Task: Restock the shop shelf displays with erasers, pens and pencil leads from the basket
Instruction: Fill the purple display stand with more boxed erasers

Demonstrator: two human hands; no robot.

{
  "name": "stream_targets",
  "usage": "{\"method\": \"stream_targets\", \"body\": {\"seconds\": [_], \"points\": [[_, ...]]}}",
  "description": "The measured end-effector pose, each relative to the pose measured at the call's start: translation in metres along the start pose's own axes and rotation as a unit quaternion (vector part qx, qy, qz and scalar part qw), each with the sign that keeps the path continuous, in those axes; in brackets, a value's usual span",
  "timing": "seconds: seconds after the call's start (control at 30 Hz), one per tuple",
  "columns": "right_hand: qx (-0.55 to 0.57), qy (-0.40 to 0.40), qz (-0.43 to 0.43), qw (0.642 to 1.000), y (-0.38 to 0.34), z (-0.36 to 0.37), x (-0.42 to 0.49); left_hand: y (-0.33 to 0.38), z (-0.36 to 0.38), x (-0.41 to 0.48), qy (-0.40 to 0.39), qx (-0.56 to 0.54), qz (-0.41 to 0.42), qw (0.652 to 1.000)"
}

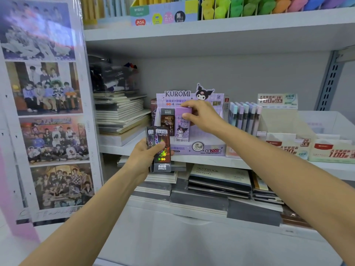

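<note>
A purple Kuromi display box (203,149) for pencil leads stands on the middle shelf. My right hand (201,117) pinches the top of a purple lead pack (181,129) standing in that box, beside a dark brown pack (167,121). My left hand (144,157) holds two or three dark holographic lead packs (160,150) upright just in front of the box's left corner. The basket is out of view.
Pastel pens (244,118) stand in a tray right of the box, then cream lead display boxes (288,144). Stacked notebooks (119,112) lie to the left and on the shelf below (219,181). A photo poster panel (44,112) hangs at left.
</note>
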State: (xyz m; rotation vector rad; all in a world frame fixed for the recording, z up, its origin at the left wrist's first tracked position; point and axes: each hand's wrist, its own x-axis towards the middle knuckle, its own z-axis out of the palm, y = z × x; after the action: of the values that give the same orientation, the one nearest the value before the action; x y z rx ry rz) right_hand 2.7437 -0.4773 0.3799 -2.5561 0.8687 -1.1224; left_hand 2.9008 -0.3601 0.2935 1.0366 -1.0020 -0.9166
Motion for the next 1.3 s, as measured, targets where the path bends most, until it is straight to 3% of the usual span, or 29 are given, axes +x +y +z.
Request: {"method": "stream_targets", "body": {"seconds": [0.1,0.27,0.43,0.53,0.57,0.63,0.7,0.73,0.87,0.97,1.03,1.13,1.23,1.3], "points": [[0.003,0.007,-0.005,1.000,0.001,0.007,-0.001,-0.001,0.000,0.000,-0.003,-0.007,0.000,1.000],[0.020,0.104,-0.018,0.994,0.007,0.017,-0.012,-0.001,-0.001,0.000,-0.001,-0.015,-0.004,1.000],[-0.011,0.097,0.008,0.995,0.007,0.016,-0.017,0.005,0.001,-0.005,0.004,0.001,0.006,1.000],[0.054,0.117,0.019,0.991,-0.003,0.003,-0.023,0.008,0.005,-0.012,0.000,0.010,0.010,1.000],[0.097,0.107,0.020,0.989,-0.008,-0.001,-0.027,0.010,0.008,-0.014,-0.006,0.015,0.013,1.000],[0.184,0.013,0.041,0.982,-0.020,-0.006,-0.038,0.012,0.016,-0.020,-0.024,0.017,0.015,0.999],[0.209,-0.095,0.067,0.971,-0.027,-0.006,-0.050,0.015,0.024,-0.025,-0.045,0.025,0.018,0.999],[0.209,-0.112,0.076,0.968,-0.029,-0.008,-0.055,0.017,0.027,-0.028,-0.056,0.028,0.018,0.998],[0.305,-0.004,0.129,0.943,-0.026,-0.025,-0.068,0.024,0.032,-0.040,-0.078,-0.002,-0.018,0.997],[0.387,0.073,0.150,0.907,-0.024,-0.039,-0.077,0.028,0.034,-0.046,-0.037,-0.052,-0.014,0.998],[0.423,0.080,0.156,0.889,-0.025,-0.043,-0.087,0.032,0.037,-0.047,0.010,-0.100,-0.001,0.995],[0.446,0.024,0.177,0.877,-0.026,-0.048,-0.104,0.039,0.040,-0.047,0.074,-0.125,0.032,0.989],[0.364,-0.083,0.174,0.911,-0.025,-0.051,-0.117,0.045,0.042,-0.050,0.097,-0.094,0.058,0.989],[0.319,-0.103,0.139,0.932,-0.028,-0.050,-0.122,0.047,0.043,-0.055,0.080,-0.035,0.065,0.994]]}}
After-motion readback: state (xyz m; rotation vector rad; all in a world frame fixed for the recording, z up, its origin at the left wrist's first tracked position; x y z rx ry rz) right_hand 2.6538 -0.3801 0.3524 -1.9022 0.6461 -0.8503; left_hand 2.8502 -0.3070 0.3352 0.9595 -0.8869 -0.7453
